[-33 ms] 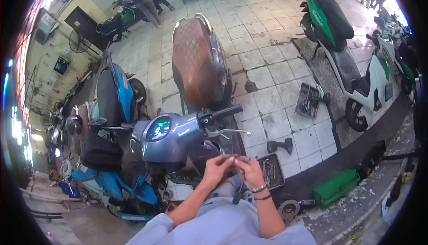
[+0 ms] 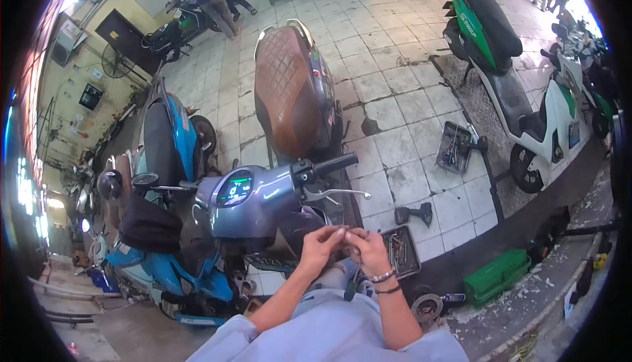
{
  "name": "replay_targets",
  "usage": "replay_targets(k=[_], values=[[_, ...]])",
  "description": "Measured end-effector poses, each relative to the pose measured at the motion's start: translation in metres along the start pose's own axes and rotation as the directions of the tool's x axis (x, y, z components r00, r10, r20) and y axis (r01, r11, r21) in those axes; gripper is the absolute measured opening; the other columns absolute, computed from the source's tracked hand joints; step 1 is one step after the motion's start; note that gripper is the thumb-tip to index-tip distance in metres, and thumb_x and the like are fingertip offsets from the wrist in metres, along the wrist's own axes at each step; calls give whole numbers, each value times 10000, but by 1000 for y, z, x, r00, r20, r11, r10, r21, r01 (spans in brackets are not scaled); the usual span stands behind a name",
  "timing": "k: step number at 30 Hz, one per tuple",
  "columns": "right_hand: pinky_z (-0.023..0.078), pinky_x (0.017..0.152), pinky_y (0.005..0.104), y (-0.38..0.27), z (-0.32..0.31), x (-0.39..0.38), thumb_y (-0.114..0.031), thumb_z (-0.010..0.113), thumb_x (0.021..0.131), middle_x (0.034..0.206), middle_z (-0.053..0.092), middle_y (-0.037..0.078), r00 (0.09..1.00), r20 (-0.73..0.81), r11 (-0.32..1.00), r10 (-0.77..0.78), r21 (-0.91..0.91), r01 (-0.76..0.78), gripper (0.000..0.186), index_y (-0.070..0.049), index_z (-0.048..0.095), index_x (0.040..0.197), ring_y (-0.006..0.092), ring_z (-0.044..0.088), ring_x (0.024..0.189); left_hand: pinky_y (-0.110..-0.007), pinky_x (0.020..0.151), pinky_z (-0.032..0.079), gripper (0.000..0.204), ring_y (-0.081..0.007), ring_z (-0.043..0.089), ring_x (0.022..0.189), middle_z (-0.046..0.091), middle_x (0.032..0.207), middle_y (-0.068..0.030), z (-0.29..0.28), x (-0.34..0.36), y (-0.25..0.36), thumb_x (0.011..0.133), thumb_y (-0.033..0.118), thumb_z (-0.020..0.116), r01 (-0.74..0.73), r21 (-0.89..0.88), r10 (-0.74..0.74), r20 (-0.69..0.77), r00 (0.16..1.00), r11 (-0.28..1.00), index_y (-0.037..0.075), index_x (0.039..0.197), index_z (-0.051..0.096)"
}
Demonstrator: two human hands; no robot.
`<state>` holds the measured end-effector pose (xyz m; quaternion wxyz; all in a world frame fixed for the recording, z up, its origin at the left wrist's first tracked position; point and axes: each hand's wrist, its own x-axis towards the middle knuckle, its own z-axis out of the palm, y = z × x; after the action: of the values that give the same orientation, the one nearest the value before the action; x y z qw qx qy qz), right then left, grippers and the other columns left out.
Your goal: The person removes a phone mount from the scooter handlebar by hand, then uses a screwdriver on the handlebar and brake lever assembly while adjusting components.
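Note:
Just behind the front of a grey-purple scooter (image 2: 247,210), my two hands meet at the fingertips. My left hand (image 2: 320,249) is closed in a pinch on something too small to make out. Thumb and fingers of my right hand (image 2: 370,251) are pressed together against it. Below the right palm hangs a screwdriver (image 2: 351,291) with a dark handle and thin shaft, apparently kept in the curled fingers. The scooter's brake lever (image 2: 339,194) lies just beyond my fingertips. To the right of my right hand is a tray of tools (image 2: 413,256) on the floor.
A cordless drill (image 2: 415,215) and a second tool tray (image 2: 454,148) lie on the tiles. A green toolbox (image 2: 497,276) stands at the lower right. A blue scooter (image 2: 191,273) is close on the left, a white-green one (image 2: 526,111) on the right. People stand far back.
My fingers have shifted slightly at the pinch, and the screwdriver's shaft shows more plainly beneath my right hand. The scooters and trays are unmoved.

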<state>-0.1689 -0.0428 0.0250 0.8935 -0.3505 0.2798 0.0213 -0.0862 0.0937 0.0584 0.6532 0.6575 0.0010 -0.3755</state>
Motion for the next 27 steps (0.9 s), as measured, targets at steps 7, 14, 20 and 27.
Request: replay_targets(k=[7, 14, 20, 27], values=[[247, 420, 215, -47, -38, -1, -356, 663, 1037, 653, 513, -36, 996, 73, 980, 58, 188, -71, 259, -99, 643, 1012, 48, 385, 464, -338, 941, 561, 396, -225, 703, 1093, 709, 1240, -148, 0, 26, -20, 1063, 282, 601, 170, -182, -187, -79, 979, 968, -34, 1303, 607], [525, 655, 288, 121, -80, -56, -257, 622, 1056, 829, 683, 55, 997, -71, 968, 23, -248, -40, 205, -55, 646, 1077, 139, 642, 688, -348, 781, 574, 314, -228, 728, 925, 756, 1076, -151, 28, 75, -102, 1077, 267, 483, 264, -224, -277, -26, 961, 938, 5, 1152, 640], [550, 738, 349, 128, -39, -92, -194, 517, 1086, 863, 705, 117, 994, -25, 819, -103, -570, 70, 259, -12, 630, 1232, 216, 692, 744, -382, 731, 548, 345, -223, 671, 739, 669, 809, -69, -21, 67, -108, 1023, 358, 458, 244, -348, -325, -198, 925, 905, 85, 928, 645], [543, 709, 362, 48, 5, -43, -156, 528, 1070, 774, 687, 104, 964, 143, 700, -223, -665, 261, 474, -125, 465, 1539, 210, 680, 698, -287, 621, 416, 239, -129, 499, 656, 506, 735, 27, -32, 52, -22, 1062, 261, 457, -66, -610, -55, -178, 982, 790, 95, 995, 615]])
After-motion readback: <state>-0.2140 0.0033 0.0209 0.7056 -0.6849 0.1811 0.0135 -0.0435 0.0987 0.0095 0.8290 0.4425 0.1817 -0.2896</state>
